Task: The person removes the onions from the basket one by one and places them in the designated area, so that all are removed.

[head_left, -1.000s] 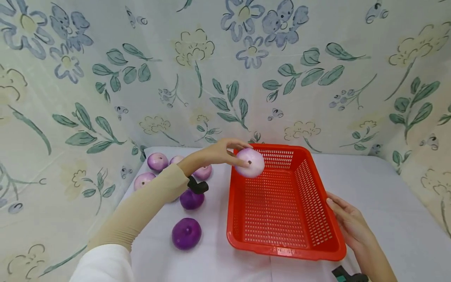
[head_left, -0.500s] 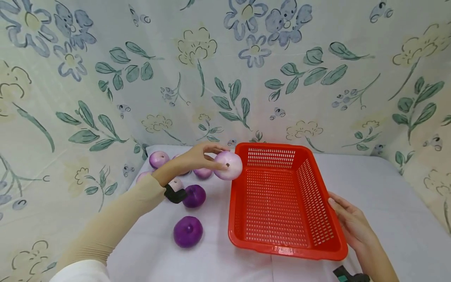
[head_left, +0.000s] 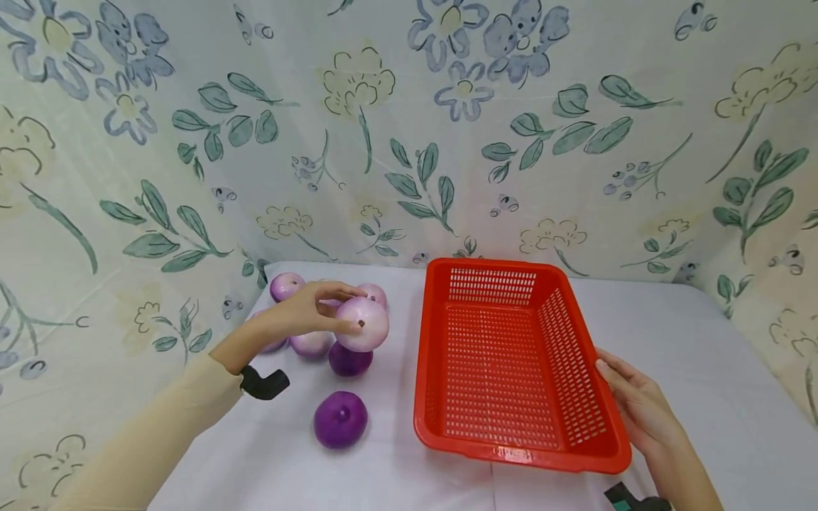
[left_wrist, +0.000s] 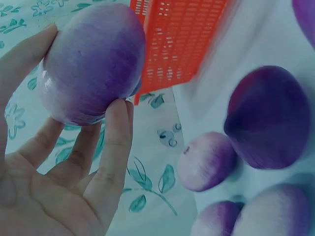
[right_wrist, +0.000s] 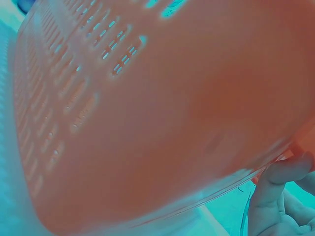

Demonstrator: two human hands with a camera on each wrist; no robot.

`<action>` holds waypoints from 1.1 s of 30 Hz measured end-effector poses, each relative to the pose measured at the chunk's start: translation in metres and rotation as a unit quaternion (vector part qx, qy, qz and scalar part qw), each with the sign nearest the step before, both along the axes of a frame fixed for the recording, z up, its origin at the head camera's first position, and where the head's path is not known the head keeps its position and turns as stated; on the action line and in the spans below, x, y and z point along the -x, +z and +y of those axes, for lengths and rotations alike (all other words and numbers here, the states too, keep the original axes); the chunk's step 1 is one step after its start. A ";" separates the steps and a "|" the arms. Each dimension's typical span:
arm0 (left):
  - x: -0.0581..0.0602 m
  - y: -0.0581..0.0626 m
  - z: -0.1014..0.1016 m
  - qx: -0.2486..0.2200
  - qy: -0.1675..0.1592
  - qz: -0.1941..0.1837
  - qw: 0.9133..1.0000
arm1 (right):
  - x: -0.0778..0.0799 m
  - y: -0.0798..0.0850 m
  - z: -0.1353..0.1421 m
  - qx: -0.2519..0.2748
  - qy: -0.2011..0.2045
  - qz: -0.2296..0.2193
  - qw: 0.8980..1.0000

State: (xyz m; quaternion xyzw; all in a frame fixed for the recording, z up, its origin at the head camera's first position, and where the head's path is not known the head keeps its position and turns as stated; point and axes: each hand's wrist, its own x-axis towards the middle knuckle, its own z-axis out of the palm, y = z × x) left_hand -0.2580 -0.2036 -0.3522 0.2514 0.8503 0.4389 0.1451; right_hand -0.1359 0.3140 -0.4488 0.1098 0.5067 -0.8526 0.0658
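Observation:
My left hand [head_left: 313,310] grips a pale purple onion [head_left: 364,325] between thumb and fingertips, raised over the onion group on the left of the table. Seen from the left wrist, the fingers curve round the lower side of this onion [left_wrist: 93,64]. Beneath it in the head view is a dark purple onion [head_left: 350,360], partly covered. My right hand [head_left: 645,411] holds the right rim of a red plastic basket [head_left: 516,454], which has slotted walls and no onions inside. In the right wrist view, thumb and fingers [right_wrist: 290,169] pinch that rim.
Another dark purple onion [head_left: 341,420] lies nearer the front, left of the basket. Several paler onions, among them one at the back left [head_left: 287,286], sit close together behind the left hand. A floral curtain [head_left: 409,128] hangs behind the white-covered table [head_left: 690,333].
My left hand has carried the pale onion leftward and a little down, from over the basket's left rim to above the onion group. The right hand and basket stay nearly still.

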 end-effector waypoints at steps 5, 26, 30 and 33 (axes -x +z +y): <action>-0.012 -0.008 -0.025 0.016 0.010 -0.012 1.000 | 0.000 0.000 0.000 0.001 -0.001 -0.002 1.000; -0.044 -0.048 -0.092 0.008 0.063 0.015 0.998 | -0.001 -0.002 0.000 0.023 0.011 0.025 0.999; -0.048 -0.057 -0.101 0.013 0.072 0.018 0.997 | -0.001 -0.003 0.000 0.025 0.014 0.030 0.999; -0.052 -0.062 -0.107 0.019 0.080 0.013 0.997 | -0.001 -0.003 0.000 0.023 0.013 0.029 0.999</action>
